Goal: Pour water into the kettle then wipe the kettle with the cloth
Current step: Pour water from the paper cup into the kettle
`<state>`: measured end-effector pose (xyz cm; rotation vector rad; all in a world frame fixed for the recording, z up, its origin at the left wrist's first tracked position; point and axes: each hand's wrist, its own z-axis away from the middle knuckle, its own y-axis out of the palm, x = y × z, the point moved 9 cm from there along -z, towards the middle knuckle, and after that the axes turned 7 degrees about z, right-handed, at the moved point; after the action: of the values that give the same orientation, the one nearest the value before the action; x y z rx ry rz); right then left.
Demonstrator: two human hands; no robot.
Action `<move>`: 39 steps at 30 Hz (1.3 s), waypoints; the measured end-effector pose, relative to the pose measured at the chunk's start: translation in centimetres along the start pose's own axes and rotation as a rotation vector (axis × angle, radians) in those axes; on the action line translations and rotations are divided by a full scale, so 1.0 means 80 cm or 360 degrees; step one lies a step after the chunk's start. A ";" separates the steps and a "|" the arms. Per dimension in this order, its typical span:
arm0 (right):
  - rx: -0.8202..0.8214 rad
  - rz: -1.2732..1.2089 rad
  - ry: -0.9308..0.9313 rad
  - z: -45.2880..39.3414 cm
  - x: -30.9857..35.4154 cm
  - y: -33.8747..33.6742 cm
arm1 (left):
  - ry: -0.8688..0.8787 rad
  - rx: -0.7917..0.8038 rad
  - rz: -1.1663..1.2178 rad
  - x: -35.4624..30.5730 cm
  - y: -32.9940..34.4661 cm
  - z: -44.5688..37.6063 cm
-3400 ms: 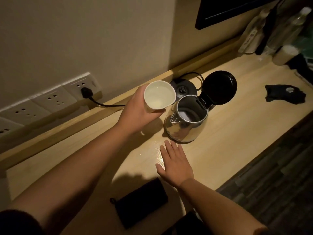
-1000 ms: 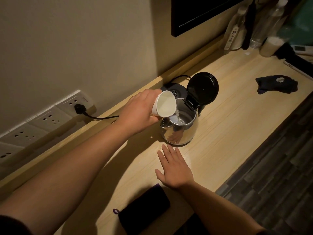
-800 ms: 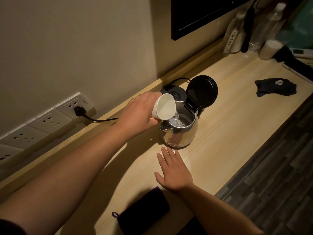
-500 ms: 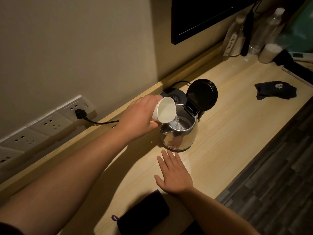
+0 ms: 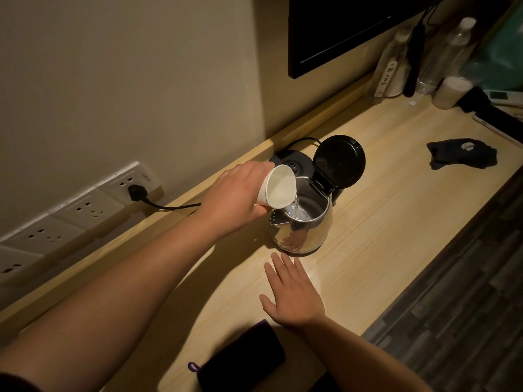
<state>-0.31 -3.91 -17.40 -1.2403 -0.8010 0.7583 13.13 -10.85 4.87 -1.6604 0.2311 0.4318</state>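
A steel kettle (image 5: 304,234) stands on the wooden counter (image 5: 382,222), its black lid (image 5: 339,162) swung up and open. My left hand (image 5: 235,199) grips a white paper cup (image 5: 278,186) tipped over the kettle's mouth, and a thin stream of water runs from the cup's lip into it. My right hand (image 5: 291,295) rests flat on the counter just in front of the kettle, fingers apart, holding nothing. A dark purple cloth (image 5: 246,357) with a small loop lies near the front edge, left of my right wrist.
The kettle's black base (image 5: 285,162) sits behind it, its cord (image 5: 169,206) running to a wall socket (image 5: 135,185). A dark crumpled item (image 5: 461,157) lies at the right. Bottles (image 5: 396,66) and a white roll (image 5: 452,91) stand at the far right, under a black screen (image 5: 339,29).
The cup went from held upright beside the kettle to tipped over its mouth, and water keeps pouring. My right hand has stayed flat on the counter.
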 end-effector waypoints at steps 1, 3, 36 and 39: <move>-0.0003 -0.0003 0.0000 0.000 0.000 0.000 | 0.0003 0.0005 -0.0007 0.000 0.000 0.000; -0.0021 -0.0021 -0.0005 0.001 0.001 0.000 | 0.0021 0.0009 -0.0022 -0.001 0.000 -0.001; -0.0022 -0.0023 -0.0006 0.001 0.000 0.000 | 0.0074 0.0019 -0.0037 -0.008 -0.003 -0.003; -0.0010 -0.0012 -0.0005 0.001 0.000 0.000 | 0.0082 0.0014 -0.0049 -0.009 -0.004 -0.004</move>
<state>-0.34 -3.87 -17.39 -1.2410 -0.8109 0.7523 12.67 -11.16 5.51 -1.6657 0.2451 0.3649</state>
